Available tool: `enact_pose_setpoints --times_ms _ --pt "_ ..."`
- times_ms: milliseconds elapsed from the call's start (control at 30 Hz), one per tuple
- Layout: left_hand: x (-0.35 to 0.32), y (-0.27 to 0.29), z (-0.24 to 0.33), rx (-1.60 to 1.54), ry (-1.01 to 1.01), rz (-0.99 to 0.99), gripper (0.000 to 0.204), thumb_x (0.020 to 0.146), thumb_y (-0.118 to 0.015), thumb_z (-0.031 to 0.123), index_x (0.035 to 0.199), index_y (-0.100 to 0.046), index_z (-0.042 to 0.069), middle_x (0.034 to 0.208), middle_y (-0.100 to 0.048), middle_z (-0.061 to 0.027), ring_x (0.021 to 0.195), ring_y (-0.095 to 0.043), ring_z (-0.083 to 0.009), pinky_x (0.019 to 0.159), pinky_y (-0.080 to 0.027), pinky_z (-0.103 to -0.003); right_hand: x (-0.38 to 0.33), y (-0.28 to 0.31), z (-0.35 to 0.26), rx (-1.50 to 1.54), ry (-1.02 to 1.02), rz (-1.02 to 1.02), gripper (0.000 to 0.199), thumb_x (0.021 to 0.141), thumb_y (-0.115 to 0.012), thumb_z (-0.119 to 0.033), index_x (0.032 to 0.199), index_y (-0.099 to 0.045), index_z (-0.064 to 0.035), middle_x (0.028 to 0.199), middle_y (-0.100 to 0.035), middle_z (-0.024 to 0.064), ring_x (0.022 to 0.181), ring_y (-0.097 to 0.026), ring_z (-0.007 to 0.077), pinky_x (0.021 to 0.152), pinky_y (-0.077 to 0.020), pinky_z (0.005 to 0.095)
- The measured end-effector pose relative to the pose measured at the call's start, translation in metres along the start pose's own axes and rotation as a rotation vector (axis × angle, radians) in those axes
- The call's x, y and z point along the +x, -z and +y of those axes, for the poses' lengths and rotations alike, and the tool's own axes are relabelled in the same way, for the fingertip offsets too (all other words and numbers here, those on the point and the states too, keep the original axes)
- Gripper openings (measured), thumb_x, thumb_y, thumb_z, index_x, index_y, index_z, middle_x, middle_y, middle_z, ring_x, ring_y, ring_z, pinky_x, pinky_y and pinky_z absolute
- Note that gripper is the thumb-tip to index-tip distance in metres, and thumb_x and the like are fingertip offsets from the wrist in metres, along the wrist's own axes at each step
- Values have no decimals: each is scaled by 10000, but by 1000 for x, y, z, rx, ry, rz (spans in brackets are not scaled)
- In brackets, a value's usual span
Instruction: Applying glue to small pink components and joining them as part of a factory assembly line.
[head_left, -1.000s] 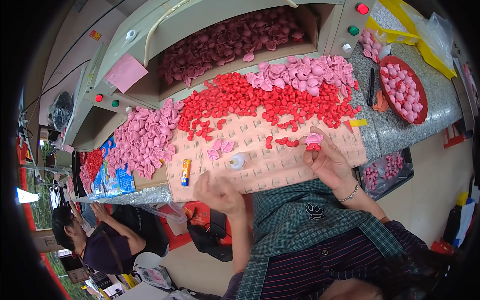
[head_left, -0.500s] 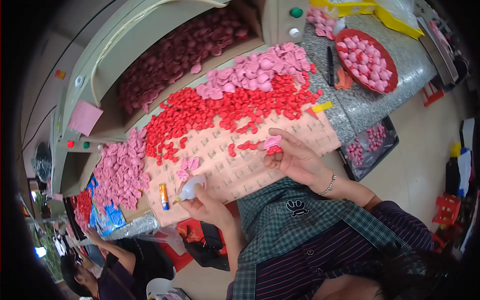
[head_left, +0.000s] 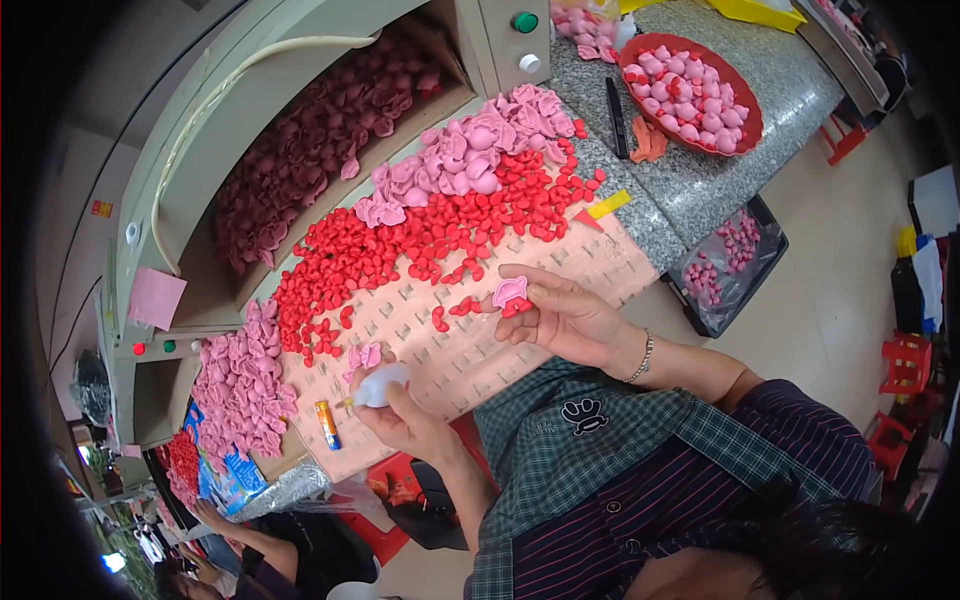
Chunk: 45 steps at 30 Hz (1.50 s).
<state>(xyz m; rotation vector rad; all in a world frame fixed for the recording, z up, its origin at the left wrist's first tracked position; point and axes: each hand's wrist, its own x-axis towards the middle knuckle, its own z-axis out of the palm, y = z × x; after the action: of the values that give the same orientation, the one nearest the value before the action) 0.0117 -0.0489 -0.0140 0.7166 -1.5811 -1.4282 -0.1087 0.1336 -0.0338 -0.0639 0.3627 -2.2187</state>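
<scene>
My left hand (head_left: 410, 425) is closed around a small translucent squeeze bottle (head_left: 378, 387) with a thin yellowish nozzle pointing left. Between the fingertips of my right hand (head_left: 575, 325) is a small pink moulded piece (head_left: 510, 291) with red at its lower side. Beneath both hands lies a pale pink patterned sheet (head_left: 450, 370). A few loose pink pieces (head_left: 362, 358) sit just beyond the bottle, partly hidden by it. A short row of red bean-shaped pieces (head_left: 462, 306) lies left of my right fingers.
Heaps of red pieces (head_left: 340, 250) and pink pieces (head_left: 470, 150) line the sheet's far side before a grey machine (head_left: 150, 230). A glue-stick-like tube (head_left: 327, 425) stands left. Far right are a red bowl (head_left: 752, 112) and a black tray (head_left: 765, 290). Another person (head_left: 265, 550) works at lower left.
The whole view has shifted, carrying the bench leftward in the picture. The squeeze bottle has come nearer the loose pink pieces and now covers part of them. Both hands keep their holds.
</scene>
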Motion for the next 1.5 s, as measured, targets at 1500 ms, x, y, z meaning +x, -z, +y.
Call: enact_pose_setpoints --times_ms 1500 --pt "-25 -40 19 -323 133 -162 419 905 -686 241 1112 -439 -28 1005 -624 -262 862 -663 -312 779 -580 -403 4 -15 15 -112 -39 -22 388 1027 -507 -143 1385 -476 2 1272 -600 172 1139 -627 276 1007 -517 398"
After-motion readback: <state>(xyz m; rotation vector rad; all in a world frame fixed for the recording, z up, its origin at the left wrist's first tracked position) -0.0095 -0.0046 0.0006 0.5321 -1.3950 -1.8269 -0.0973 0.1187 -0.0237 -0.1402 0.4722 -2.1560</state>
